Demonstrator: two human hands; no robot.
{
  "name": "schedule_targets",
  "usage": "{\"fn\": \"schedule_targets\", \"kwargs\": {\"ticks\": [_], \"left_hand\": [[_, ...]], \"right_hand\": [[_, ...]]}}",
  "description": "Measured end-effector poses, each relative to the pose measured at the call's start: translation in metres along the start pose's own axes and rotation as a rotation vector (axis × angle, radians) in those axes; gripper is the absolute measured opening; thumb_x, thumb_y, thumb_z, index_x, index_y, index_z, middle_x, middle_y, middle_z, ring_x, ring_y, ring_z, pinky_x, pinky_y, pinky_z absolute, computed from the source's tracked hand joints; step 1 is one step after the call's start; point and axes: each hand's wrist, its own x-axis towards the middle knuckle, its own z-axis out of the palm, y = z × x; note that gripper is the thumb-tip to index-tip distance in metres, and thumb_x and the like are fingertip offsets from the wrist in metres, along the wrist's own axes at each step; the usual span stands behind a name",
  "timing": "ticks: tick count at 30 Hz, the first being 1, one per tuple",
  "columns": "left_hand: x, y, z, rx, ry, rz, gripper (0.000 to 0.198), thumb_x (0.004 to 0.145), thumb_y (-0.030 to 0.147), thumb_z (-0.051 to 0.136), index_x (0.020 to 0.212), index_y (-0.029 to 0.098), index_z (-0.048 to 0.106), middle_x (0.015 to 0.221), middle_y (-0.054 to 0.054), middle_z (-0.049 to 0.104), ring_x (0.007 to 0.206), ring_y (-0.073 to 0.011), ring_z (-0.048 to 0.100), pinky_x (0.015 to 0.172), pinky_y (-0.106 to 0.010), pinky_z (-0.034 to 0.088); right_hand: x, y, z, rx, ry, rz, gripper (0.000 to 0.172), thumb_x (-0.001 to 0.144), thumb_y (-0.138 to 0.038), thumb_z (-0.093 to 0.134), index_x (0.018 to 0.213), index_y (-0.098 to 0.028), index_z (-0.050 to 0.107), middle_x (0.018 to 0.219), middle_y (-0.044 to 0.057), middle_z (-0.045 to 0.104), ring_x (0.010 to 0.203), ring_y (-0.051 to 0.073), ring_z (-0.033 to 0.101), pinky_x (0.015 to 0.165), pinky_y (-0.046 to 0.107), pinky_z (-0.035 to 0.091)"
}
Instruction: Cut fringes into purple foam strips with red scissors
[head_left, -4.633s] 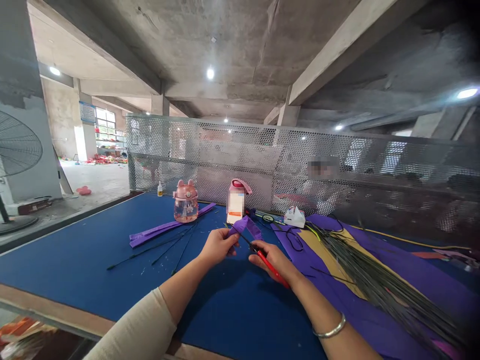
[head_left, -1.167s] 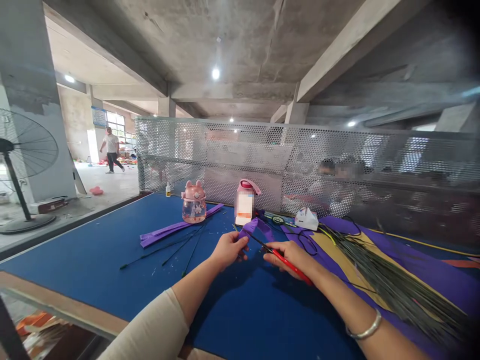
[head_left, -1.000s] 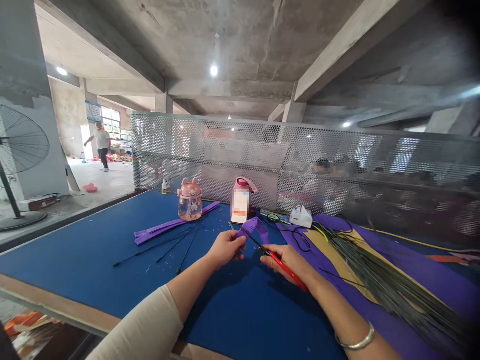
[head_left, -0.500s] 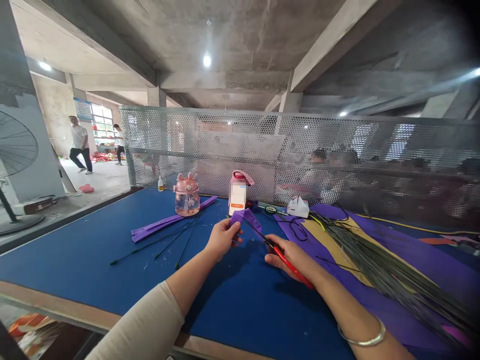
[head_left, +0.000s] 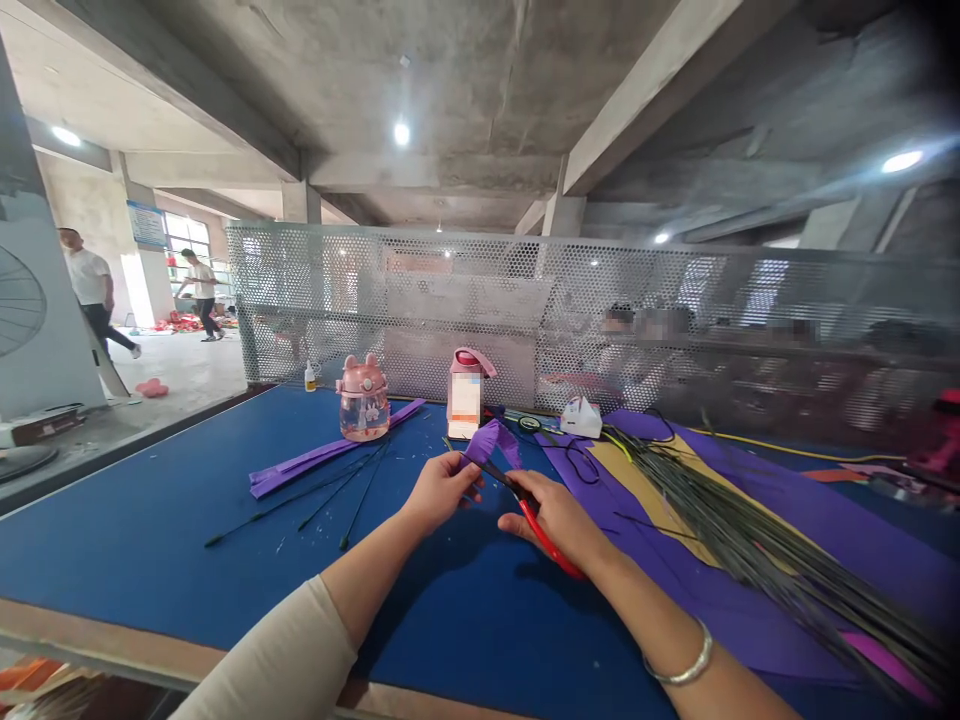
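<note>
A folded purple paper strip [head_left: 491,440] is pinched between the thumb and fingers of my left hand [head_left: 441,492], held above the blue table. My right hand [head_left: 551,515] grips scissors with red handles [head_left: 546,540]. Their dark blades point up and left, reaching the strip close to my left fingertips. Whether the blades have cut into it I cannot tell. On the table to the left lie more purple strips [head_left: 307,468] and several thin dark green stems [head_left: 352,500] with small knobbed ends.
A pink-lidded clear bottle [head_left: 364,405] and a pink bottle with a lit phone [head_left: 466,400] before it stand at the back. Rightward are a white tissue box [head_left: 581,417], purple sheets [head_left: 750,620] and bundled green stems [head_left: 735,510]. A perforated metal screen [head_left: 465,300] rises behind; people walk at far left.
The scissors and my right hand have moved left, bringing the blades to the strip by my left fingers. The view has shifted slightly right. A person at far left has walked further left.
</note>
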Motion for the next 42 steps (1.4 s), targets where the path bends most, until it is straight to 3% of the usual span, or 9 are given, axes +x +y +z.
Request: {"fn": "schedule_targets", "kwargs": {"ticks": [9, 29, 42], "left_hand": [[-0.0007, -0.0025, 0.0017, 0.044, -0.039, 0.02, 0.027, 0.071, 0.04, 0.062, 0.075, 0.014, 0.057, 0.07, -0.001, 0.062, 0.054, -0.0101, 0.058, 0.047, -0.021, 0.043], [-0.0043, 0.0045, 0.0026, 0.012, -0.058, -0.014, 0.034, 0.067, 0.046, 0.066, 0.069, 0.013, 0.056, 0.067, -0.001, 0.06, 0.052, -0.0084, 0.056, 0.048, -0.019, 0.043], [-0.0041, 0.0034, 0.0018, -0.003, -0.056, -0.043, 0.036, 0.065, 0.048, 0.067, 0.071, 0.013, 0.058, 0.067, -0.001, 0.062, 0.051, -0.0079, 0.056, 0.048, -0.019, 0.042]], "right_hand": [[0.0005, -0.0017, 0.0005, 0.034, 0.006, -0.021, 0.049, 0.072, -0.048, 0.066, 0.108, -0.016, 0.058, 0.101, 0.011, 0.062, 0.088, 0.024, 0.059, 0.077, 0.032, 0.047], [-0.0019, -0.0034, -0.0018, 0.026, -0.007, 0.003, 0.041, 0.077, -0.05, 0.06, 0.098, -0.014, 0.061, 0.078, 0.006, 0.064, 0.065, 0.018, 0.054, 0.056, 0.025, 0.04], [-0.0028, -0.0016, -0.0031, 0.049, 0.003, 0.011, 0.036, 0.077, -0.048, 0.059, 0.093, -0.017, 0.063, 0.071, 0.002, 0.062, 0.058, 0.015, 0.051, 0.053, 0.024, 0.038]]}}
